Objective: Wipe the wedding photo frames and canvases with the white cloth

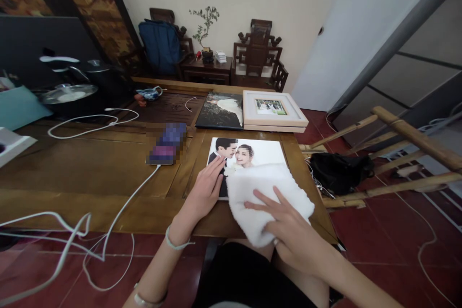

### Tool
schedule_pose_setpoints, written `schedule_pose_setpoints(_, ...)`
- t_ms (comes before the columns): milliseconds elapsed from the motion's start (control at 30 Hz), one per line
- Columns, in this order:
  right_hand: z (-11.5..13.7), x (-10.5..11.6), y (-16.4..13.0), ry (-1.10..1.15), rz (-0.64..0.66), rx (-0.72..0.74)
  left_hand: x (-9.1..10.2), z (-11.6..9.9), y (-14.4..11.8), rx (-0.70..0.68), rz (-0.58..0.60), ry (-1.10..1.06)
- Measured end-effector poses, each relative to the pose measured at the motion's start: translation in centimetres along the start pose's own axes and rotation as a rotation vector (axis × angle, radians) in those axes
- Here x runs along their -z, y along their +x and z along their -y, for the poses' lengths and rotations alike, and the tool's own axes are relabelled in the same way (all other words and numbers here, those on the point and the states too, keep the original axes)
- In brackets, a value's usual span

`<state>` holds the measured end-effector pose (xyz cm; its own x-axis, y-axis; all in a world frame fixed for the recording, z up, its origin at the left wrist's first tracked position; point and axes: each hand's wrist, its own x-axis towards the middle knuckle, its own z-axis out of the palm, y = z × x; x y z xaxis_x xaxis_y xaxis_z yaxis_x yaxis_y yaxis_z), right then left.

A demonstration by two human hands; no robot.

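Observation:
A frameless wedding photo print (pixel 260 151) lies flat near the front edge of the wooden table (pixel 90 168). My left hand (pixel 206 190) rests flat on the print's lower left corner, fingers spread. A fluffy white cloth (pixel 267 195) covers the print's lower half. My right hand (pixel 285 228) presses down on that cloth with its fingers spread over it.
Behind the print lie a dark photo panel (pixel 221 110) and a white framed photo (pixel 272 108). A phone (pixel 166 143) with a white cable (pixel 119 211) sits to the left. Bamboo chair (pixel 397 154) with a black bag (pixel 339 171) stands right. Pots and a tea tray occupy the far left.

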<state>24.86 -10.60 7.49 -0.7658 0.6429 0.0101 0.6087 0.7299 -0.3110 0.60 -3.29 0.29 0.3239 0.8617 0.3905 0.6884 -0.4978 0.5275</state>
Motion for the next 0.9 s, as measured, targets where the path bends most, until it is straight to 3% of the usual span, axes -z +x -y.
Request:
schedule_pose_setpoints(133,-3.9,1.0,0.9,0.028,-0.078,-0.068,0.0,-0.1,0.1,0.017,-0.002,-0.007)
schedule_pose_setpoints(300,-7.9,1.6,6.3,-0.083,-0.195,-0.267,0.2,-0.5,0.1,0.013,-0.029,-0.051)
schedule_pose_setpoints(400,-6.7,1.2,9.6,-0.129,-0.171,-0.328,1.0,-1.2,0.1,0.050,-0.104,-0.126)
schedule_pose_setpoints(500,-3.5,0.0,10.8,-0.128,-0.088,-0.162,1.8,-1.7,0.1,0.089,-0.232,-0.194)
schedule_pose_setpoints(600,-0.4,-0.8,9.7,-0.101,-0.022,0.081,2.1,-1.7,0.1,0.077,-0.285,-0.243)
schedule_pose_setpoints(667,0.8,-0.9,7.9,-0.066,0.022,0.140,2.0,-1.6,0.0,0.065,-0.265,-0.241)
schedule_pose_setpoints(767,1.0,-0.3,4.7,-0.017,0.040,0.066,1.3,-1.3,-0.1,0.050,-0.138,-0.183)
schedule_pose_setpoints(900,-1.1,0.5,1.6,-0.052,-0.060,-0.164,0.4,-1.0,0.0,0.052,0.006,-0.014)
